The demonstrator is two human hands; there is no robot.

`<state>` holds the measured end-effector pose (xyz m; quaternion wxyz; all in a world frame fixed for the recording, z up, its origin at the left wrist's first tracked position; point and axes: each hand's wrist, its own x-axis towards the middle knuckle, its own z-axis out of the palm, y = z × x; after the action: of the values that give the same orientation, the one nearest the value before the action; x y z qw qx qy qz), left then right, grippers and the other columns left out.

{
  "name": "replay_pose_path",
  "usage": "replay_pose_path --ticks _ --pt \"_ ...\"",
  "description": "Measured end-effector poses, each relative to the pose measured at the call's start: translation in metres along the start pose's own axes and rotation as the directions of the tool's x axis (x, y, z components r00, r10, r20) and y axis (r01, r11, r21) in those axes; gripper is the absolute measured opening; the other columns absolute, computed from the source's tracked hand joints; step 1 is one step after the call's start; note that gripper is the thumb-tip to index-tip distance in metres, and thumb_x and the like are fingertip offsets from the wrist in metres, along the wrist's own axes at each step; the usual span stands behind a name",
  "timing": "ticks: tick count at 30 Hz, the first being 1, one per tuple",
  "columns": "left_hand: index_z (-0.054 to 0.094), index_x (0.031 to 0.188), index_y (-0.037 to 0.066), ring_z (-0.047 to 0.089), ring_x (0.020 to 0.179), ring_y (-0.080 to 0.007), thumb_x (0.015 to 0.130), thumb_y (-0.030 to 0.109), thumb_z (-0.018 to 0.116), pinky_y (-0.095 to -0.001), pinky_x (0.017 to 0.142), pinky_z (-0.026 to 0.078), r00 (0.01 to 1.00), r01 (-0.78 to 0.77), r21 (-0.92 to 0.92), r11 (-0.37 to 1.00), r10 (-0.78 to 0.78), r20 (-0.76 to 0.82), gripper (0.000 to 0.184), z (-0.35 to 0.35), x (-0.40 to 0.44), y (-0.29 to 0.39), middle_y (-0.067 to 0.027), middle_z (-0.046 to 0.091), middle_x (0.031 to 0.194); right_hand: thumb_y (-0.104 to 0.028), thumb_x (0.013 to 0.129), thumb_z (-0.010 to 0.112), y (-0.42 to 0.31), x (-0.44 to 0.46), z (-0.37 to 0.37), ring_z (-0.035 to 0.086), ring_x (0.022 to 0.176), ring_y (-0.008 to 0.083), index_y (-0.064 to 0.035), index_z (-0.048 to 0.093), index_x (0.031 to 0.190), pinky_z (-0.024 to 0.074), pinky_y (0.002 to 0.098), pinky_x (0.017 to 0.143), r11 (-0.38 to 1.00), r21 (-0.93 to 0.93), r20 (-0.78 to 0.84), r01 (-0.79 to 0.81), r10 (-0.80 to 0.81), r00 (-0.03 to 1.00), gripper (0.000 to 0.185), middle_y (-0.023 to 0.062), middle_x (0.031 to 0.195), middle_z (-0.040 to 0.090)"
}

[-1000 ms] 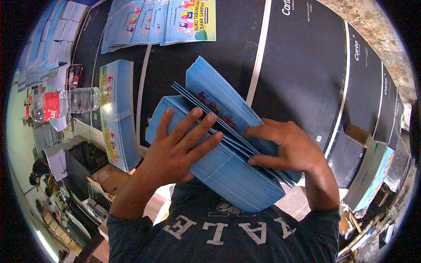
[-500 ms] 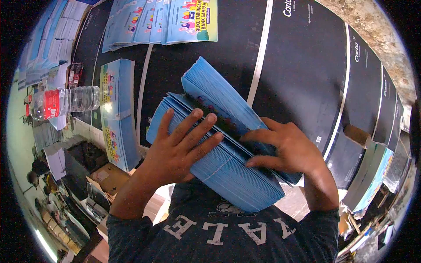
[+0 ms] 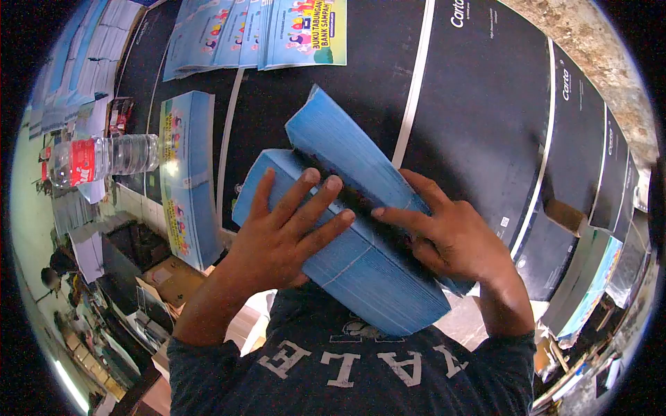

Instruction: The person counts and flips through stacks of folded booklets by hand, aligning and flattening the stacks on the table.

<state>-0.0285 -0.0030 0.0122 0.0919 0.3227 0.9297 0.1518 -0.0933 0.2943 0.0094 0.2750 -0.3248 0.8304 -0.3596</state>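
Observation:
My left hand (image 3: pixel 284 225) is spread flat over the nearer stack of blue booklets (image 3: pixel 361 267), touching its upper edges. Beside it a second stack of blue booklets (image 3: pixel 347 142) lies at a slant, with a dark gap between the two. My right hand (image 3: pixel 458 232) rests across the lower end of this second stack. Its index finger reaches over the gap, another finger lies along the stack's far side, and the fingers are apart. Part of the stack is hidden under the right hand.
Fanned booklets with printed covers (image 3: pixel 298 35) lie at the far left. Another booklet stack (image 3: pixel 187 180) sits left, beside a plastic water bottle (image 3: pixel 104 159). Black Carta boxes (image 3: pixel 479 104) form the work surface. A further stack (image 3: pixel 583 277) stands at right.
The nearer stack's fanned upper edges now lie closer together. My right index finger has moved slightly up and left, and the thumb has drawn back from the nearer stack. My left hand has barely moved.

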Motion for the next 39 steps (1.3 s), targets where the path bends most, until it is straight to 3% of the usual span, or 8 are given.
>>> replay_pose_path --ticks 6,8,21,24,30,33,35,39 --pt "0.043 0.15 0.028 0.022 0.153 -0.0286 0.04 0.037 0.092 -0.0659 0.119 0.005 0.998 0.006 0.055 0.998 -0.01 0.064 0.12 -0.004 0.002 0.002 -0.0066 0.028 0.164 -0.044 0.082 0.077 -0.004 0.001 0.001 0.066 0.101 0.0457 -0.0145 0.068 0.118 0.0585 0.048 0.081 0.993 -0.055 -0.047 0.108 -0.111 0.993 0.047 0.0269 0.139 0.049" --pt "0.043 0.15 0.028 0.023 0.153 -0.0286 0.041 0.037 0.092 -0.0659 0.119 0.005 0.999 0.004 0.048 0.999 -0.006 0.032 0.12 0.0 0.002 0.002 -0.0066 0.028 0.164 -0.048 0.081 0.077 0.0 0.002 -0.001 0.066 0.102 0.0454 -0.0133 0.07 0.113 0.0578 0.0477 0.083 0.995 0.039 -0.053 0.093 -0.091 0.994 0.048 0.0258 0.138 0.05" --pt "0.04 0.151 0.027 0.024 0.152 -0.0297 0.045 0.039 0.093 -0.0659 0.119 0.005 1.0 -0.008 0.026 1.0 0.008 0.029 0.119 -0.002 0.004 0.001 -0.0072 0.028 0.164 -0.045 0.08 0.08 0.003 0.001 -0.001 0.063 0.108 0.0449 -0.0131 0.068 0.114 0.0561 0.0478 0.088 0.996 0.054 -0.051 0.072 -0.069 0.996 0.048 0.0248 0.135 0.05" --pt "0.041 0.15 0.027 0.024 0.152 -0.03 0.044 0.039 0.093 -0.0659 0.119 0.006 0.999 -0.005 0.027 1.0 0.004 0.033 0.118 -0.003 0.004 0.001 -0.0074 0.029 0.164 -0.042 0.075 0.083 0.004 0.001 0.0 0.06 0.119 0.0433 -0.0139 0.072 0.112 0.0548 0.0482 0.093 0.989 0.149 -0.016 -0.004 0.007 1.0 0.048 0.0236 0.141 0.048" --pt "0.043 0.149 0.027 0.024 0.152 -0.0302 0.044 0.039 0.092 -0.0662 0.119 0.006 0.999 0.0 0.028 1.0 -0.002 0.048 0.117 -0.005 0.006 0.002 -0.0078 0.029 0.164 -0.04 0.083 0.077 0.0 0.001 -0.002 0.061 0.113 0.0472 -0.0137 0.067 0.118 0.0562 0.0486 0.091 0.996 0.067 -0.015 0.051 -0.05 0.999 0.045 0.0268 0.141 0.046" --pt "0.044 0.148 0.027 0.025 0.152 -0.0303 0.044 0.04 0.091 -0.0665 0.118 0.007 1.0 -0.001 0.035 0.999 0.001 0.017 0.116 -0.003 0.004 0.002 -0.0078 0.029 0.164 -0.038 0.084 0.076 -0.001 0.003 0.0 0.055 0.124 0.0477 -0.0144 0.066 0.121 0.0523 0.0481 0.099 0.996 0.07 -0.121 0.052 -0.043 0.992 0.045 0.0274 0.148 0.041" --pt "0.045 0.148 0.026 0.025 0.151 -0.0302 0.044 0.04 0.091 -0.0665 0.118 0.007 1.0 0.0 0.038 0.999 -0.001 0.018 0.115 -0.003 0.003 0.002 -0.0078 0.03 0.163 -0.034 0.084 0.076 0.005 0.004 0.002 0.047 0.133 0.0466 -0.0108 0.068 0.117 0.0459 0.0478 0.107 0.962 -0.11 -0.104 0.25 -0.261 0.96 0.042 0.0273 0.153 0.037" --pt "0.045 0.147 0.026 0.026 0.152 -0.0296 0.046 0.042 0.09 -0.0664 0.118 0.007 1.0 -0.004 0.057 0.998 0.003 0.013 0.112 -0.003 0.005 0.002 -0.0077 0.032 0.163 -0.034 0.083 0.078 -0.006 0.005 -0.003 0.044 0.137 0.044 -0.0063 0.071 0.11 0.0408 0.0469 0.112 0.977 -0.075 -0.094 0.2 -0.207 0.974 0.039 0.0271 0.154 0.036"
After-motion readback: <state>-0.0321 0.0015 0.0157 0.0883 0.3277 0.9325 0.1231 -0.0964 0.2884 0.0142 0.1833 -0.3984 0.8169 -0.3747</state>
